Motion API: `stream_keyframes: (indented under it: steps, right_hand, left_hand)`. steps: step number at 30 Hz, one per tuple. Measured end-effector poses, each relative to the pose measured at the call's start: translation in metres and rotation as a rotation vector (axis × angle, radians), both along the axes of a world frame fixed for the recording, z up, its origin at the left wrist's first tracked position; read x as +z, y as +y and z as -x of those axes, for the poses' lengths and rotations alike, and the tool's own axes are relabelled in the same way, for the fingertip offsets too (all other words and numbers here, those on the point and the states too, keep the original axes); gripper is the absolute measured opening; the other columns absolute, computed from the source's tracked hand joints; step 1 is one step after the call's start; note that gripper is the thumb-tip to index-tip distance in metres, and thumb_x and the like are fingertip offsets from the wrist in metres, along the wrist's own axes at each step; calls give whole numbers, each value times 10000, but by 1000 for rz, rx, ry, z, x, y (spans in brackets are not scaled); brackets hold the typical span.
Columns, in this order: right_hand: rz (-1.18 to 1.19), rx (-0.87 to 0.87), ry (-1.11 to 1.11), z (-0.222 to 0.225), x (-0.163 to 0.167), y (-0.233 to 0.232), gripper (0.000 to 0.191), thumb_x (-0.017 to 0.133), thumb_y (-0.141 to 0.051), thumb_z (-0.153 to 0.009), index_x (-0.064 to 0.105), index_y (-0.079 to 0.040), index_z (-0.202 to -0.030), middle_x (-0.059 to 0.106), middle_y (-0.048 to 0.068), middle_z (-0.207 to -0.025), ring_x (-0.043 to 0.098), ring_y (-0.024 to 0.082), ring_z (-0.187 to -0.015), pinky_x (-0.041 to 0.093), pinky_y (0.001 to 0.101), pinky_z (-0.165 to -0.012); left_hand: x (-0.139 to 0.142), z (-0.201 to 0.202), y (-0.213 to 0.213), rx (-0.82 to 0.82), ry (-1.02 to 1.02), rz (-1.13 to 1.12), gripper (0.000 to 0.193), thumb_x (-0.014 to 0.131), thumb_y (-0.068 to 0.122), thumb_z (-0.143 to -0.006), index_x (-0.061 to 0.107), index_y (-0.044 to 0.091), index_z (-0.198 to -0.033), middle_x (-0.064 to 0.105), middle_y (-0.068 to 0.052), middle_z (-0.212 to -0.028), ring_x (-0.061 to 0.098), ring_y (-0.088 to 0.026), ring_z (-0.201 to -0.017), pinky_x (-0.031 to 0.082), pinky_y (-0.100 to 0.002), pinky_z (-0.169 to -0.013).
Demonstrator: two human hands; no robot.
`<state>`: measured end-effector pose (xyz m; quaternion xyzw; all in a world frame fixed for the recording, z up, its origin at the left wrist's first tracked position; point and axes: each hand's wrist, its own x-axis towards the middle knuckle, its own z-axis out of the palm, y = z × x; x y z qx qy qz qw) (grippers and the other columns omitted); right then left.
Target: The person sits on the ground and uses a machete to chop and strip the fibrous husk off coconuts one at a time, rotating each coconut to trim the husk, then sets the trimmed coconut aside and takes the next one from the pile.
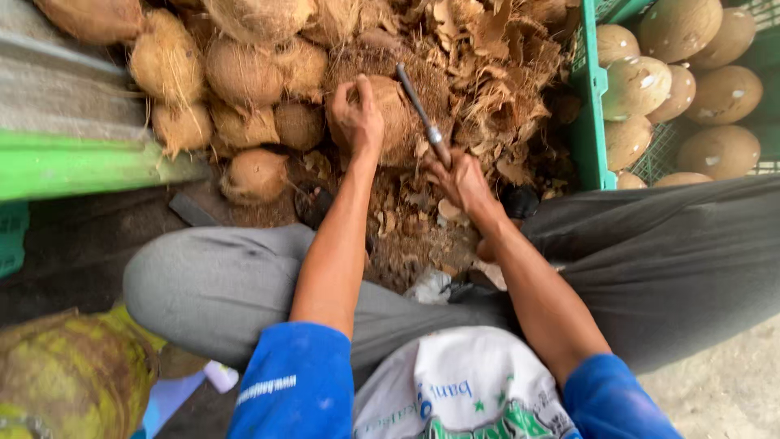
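- Down between the person's bent knees, the left hand [354,116] is pressing on top of a brown, half-husked coconut [394,122], fingers curled over its fibrous shell and clamped on it
- Just to the right of that coconut, the right hand [459,180] is closing tightly round the handle of a narrow metal blade [418,106], whose tip is angling up and away over the coconut's right shoulder
- The blade appears to be lying against or just above the fibre; whether it is biting in cannot be told from this view
- Under and around the coconut, a heap of torn husk scraps [487,73] is covering the ground, which suggests a good deal of stripping is already done
- Over on the right, a green plastic crate [591,89] is holding several smooth, pale shaved coconuts [638,85] with white nicks in them; these look finished
- Over on the left, a pile of hairy brown coconuts [244,73] is sitting against a green-edged ledge [81,167], still wearing their fibre, so plenty seems to be waiting
- Judging by the rough coat left on it, the coconut in hand is looking only partly cleaned
- Near the lower left, a greenish unhusked coconut [73,374] is lying beside the person's grey trouser leg [211,284]
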<state>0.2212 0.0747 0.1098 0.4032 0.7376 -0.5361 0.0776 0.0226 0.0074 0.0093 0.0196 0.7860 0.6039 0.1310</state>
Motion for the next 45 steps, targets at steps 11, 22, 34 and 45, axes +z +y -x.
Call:
stream_keyframes:
  steps: [11,22,34,45]
  right_hand:
    - [-45,-58,281,-6,-2,-4,351,619,-408,-1038,637,-76,-926,561,0,-684,510,130,-552,485,353,-502]
    - [147,-57,39,-9,-46,-1,268,510,-276,-1045,686,-79,-1000,636,49,-693,516,121,-458,451,421,-382]
    - [-105,-22,227,-6,-28,6,412,588,-482,-1075,576,-86,-962,538,17,-710,513,131,-572,488,384,-495]
    - [98,-70,350,-6,15,0,434,601,-494,-1035,490,-120,-843,482,-36,-665,446,98,-501,440,315,-412]
  left_hand:
    - [9,5,-4,4,222,249,546,570,680,-926,655,150,-1027,633,-71,-1010,642,-219,-918,490,-427,-791]
    - [-5,-3,-1,-3,310,383,516,521,684,-975,642,184,-937,641,4,-996,605,-166,-898,501,-378,-767]
    - [-3,24,-36,38,-27,18,465,638,538,-921,786,149,-1128,749,-9,-987,657,-154,-867,519,-365,-751]
    - [0,33,-10,-38,74,352,419,522,500,-999,607,176,-748,670,-14,-806,610,-169,-726,483,-376,-682]
